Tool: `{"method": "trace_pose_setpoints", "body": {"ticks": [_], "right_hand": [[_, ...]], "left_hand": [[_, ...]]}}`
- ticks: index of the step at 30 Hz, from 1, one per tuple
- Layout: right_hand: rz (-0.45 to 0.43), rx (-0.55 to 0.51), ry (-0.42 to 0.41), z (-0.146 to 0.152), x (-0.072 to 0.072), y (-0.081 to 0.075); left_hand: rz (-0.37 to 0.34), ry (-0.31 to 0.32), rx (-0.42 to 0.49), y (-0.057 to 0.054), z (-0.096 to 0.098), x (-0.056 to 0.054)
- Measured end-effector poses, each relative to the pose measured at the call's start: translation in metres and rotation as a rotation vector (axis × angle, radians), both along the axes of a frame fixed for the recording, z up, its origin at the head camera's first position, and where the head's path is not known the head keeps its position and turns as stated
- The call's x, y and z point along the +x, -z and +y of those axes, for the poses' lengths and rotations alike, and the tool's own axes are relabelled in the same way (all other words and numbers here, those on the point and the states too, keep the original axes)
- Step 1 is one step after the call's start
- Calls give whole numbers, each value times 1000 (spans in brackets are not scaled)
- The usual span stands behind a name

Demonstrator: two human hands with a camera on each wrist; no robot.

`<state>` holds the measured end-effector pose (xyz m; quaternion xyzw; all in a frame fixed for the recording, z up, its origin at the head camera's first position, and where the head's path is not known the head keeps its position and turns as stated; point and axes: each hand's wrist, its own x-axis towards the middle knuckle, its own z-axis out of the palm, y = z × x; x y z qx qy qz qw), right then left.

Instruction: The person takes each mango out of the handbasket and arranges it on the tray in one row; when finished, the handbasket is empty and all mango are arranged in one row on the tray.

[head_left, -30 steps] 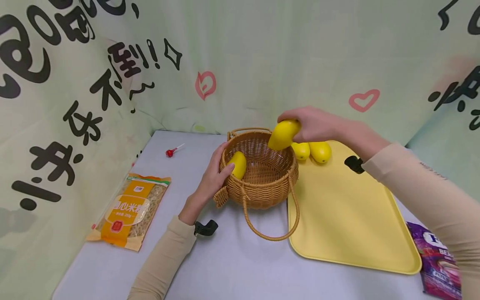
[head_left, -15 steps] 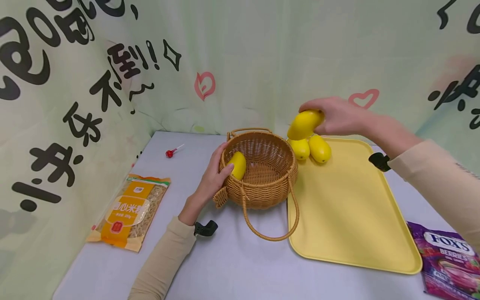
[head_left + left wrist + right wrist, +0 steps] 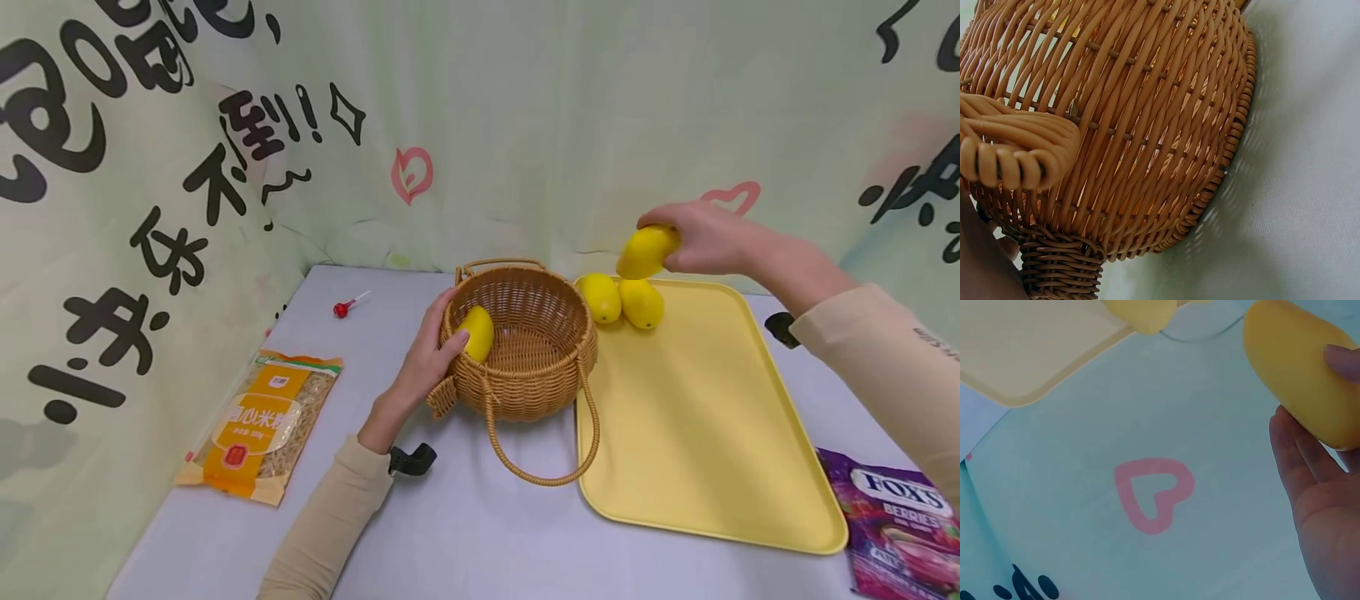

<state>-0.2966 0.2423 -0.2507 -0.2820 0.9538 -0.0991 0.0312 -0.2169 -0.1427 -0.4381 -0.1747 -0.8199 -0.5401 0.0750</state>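
Observation:
A wicker basket (image 3: 525,398) stands open-topped at the middle of the table, its rope-like handle hanging down in front. My left hand (image 3: 426,354) grips the basket's left rim, thumb beside a yellow mango (image 3: 478,333) inside. In the left wrist view the woven wall (image 3: 1141,125) fills most of the picture. My right hand (image 3: 711,237) holds another mango (image 3: 647,252) in the air above the back of a yellow tray (image 3: 712,433); the right wrist view shows thumb and fingers round this mango (image 3: 1300,369). Below it, two mangoes (image 3: 598,297) lie at the tray's back left corner.
An orange bag of grain (image 3: 258,425) lies at the left, with a red lollipop (image 3: 342,309) behind it. A purple candy bag (image 3: 900,521) lies by the tray's front right corner. Printed curtains (image 3: 525,167) enclose the table at the back and sides.
My right hand has moved right with the mango, from over the basket's right rim to over the tray's back edge. The left hand and basket have stayed in place.

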Motion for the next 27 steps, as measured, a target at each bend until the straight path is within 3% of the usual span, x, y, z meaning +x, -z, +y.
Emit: {"method": "trace_pose_setpoints", "body": {"ticks": [15, 27], "right_hand": [[-47, 30, 127, 39, -17, 37], [4, 13, 173, 57, -23, 71]], "left_hand": [[-7, 2, -2, -1, -1, 1], [-12, 0, -2, 0, -1, 0]]}}
